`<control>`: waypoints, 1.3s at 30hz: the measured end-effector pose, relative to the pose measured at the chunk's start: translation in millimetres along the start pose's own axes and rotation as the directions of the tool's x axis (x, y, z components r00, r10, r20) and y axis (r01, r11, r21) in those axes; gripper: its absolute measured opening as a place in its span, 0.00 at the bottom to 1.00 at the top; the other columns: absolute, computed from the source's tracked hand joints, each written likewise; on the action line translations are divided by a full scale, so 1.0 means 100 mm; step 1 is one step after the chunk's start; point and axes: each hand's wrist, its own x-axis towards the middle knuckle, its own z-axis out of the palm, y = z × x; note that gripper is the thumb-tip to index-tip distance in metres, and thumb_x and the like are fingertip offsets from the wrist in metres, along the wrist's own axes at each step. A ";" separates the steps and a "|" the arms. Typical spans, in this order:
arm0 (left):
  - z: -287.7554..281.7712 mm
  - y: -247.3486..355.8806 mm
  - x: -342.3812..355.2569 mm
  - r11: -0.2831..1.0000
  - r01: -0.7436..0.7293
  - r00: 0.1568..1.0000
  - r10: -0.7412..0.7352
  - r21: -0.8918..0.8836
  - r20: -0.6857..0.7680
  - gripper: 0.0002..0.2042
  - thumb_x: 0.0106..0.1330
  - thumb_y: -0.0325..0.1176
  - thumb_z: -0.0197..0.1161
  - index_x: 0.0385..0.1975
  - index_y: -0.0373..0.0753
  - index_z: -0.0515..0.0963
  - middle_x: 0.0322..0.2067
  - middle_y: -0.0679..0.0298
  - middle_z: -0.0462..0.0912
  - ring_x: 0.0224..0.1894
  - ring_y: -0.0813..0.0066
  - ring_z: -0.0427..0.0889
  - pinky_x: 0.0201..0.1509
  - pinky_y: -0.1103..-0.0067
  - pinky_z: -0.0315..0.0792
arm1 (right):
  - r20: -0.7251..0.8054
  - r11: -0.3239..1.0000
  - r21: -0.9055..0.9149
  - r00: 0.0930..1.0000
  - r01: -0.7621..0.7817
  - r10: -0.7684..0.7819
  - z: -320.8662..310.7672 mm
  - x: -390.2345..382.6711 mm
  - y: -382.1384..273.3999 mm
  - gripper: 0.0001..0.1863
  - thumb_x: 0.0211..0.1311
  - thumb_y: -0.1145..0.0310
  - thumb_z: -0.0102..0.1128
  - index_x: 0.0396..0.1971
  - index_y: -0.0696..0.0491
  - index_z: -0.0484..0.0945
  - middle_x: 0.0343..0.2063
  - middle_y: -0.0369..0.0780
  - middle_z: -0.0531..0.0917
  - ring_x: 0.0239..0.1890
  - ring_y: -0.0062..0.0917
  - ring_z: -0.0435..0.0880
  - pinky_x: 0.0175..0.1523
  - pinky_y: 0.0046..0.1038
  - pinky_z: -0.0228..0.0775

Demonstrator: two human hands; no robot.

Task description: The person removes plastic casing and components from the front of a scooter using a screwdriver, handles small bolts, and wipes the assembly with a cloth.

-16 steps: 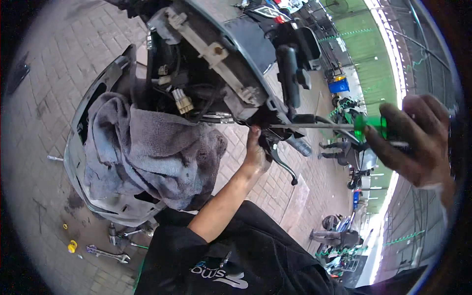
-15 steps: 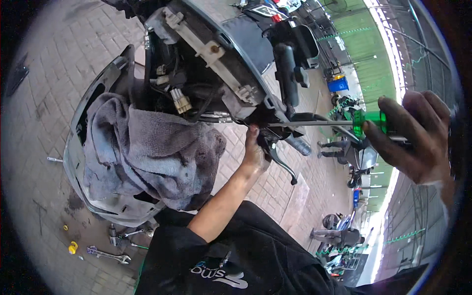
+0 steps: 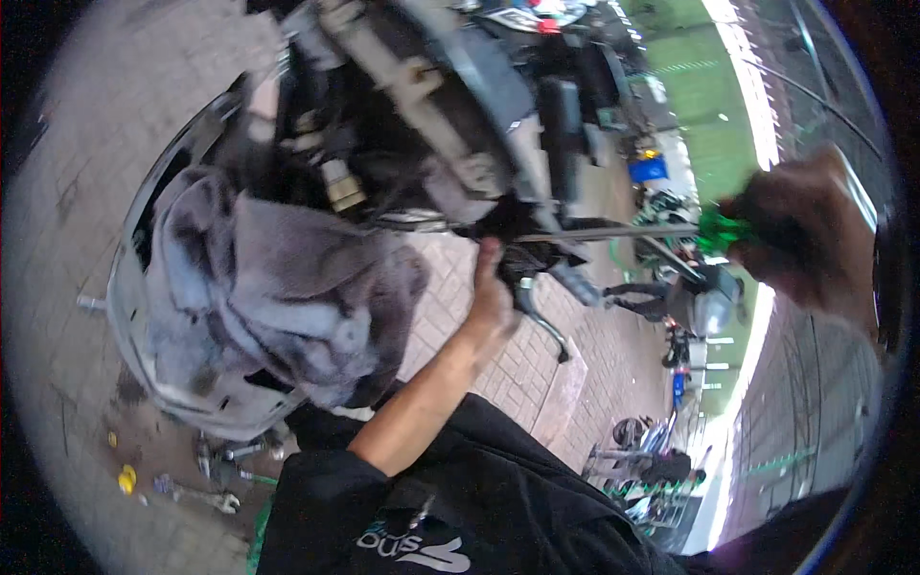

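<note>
My right hand [image 3: 810, 244], blurred by motion, is closed round the green handle [image 3: 721, 230] of a screwdriver. Its long metal shaft [image 3: 623, 233] points left to the dark lever mount [image 3: 527, 240] on a motorbike's handlebar. Beside the shaft's tip, my left hand [image 3: 491, 302] grips the handlebar with its thumb up; its other fingers are mostly hidden. A brake lever [image 3: 544, 324] hangs just right of that hand. Left of it lies a crumpled grey towel [image 3: 297, 278] over a pale body panel [image 3: 129, 316]. Where the tip meets the mount is too dark to make out.
The bike's opened front [image 3: 412, 86] shows wiring and a pale connector [image 3: 342, 185]. A wrench [image 3: 206, 495] and other tools lie on the paved floor at lower left. Other people [image 3: 661, 467] and motorbikes stand along the right, near a blue bin [image 3: 648, 171].
The view has shifted slightly and blurred. My right hand has turned on the screwdriver's handle and moved up a little. The left hand keeps its place at the handlebar.
</note>
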 end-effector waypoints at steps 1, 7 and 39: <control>-0.01 -0.02 -0.04 0.994 -0.001 0.999 -0.003 0.111 0.033 0.28 0.59 0.60 0.46 0.46 0.40 0.69 0.39 0.65 0.76 0.42 0.73 0.75 0.50 0.75 0.69 | 0.031 0.999 -0.051 1.000 -0.001 0.003 0.03 -0.03 0.03 0.13 0.43 0.69 0.65 0.31 0.56 0.76 0.19 0.39 0.77 0.23 0.29 0.77 0.28 0.30 0.66; 0.20 0.45 0.12 0.989 -0.138 0.987 0.141 -0.049 0.072 0.34 0.53 0.66 0.48 0.54 0.47 0.64 0.51 0.64 0.69 0.52 0.67 0.68 0.56 0.65 0.64 | 0.020 0.623 -0.702 0.883 0.346 -0.468 -0.05 0.08 0.05 0.15 0.48 0.66 0.61 0.37 0.49 0.71 0.29 0.37 0.74 0.36 0.22 0.76 0.34 0.22 0.72; 0.20 0.28 -0.05 0.982 -0.034 0.959 0.085 -0.186 0.269 0.27 0.53 0.56 0.57 0.48 0.44 0.68 0.44 0.66 0.74 0.47 0.71 0.73 0.51 0.70 0.69 | 0.114 0.975 -0.222 0.993 -0.008 0.034 -0.14 0.19 -0.16 0.23 0.26 0.85 0.62 0.33 0.57 0.77 0.23 0.43 0.80 0.23 0.32 0.81 0.27 0.30 0.71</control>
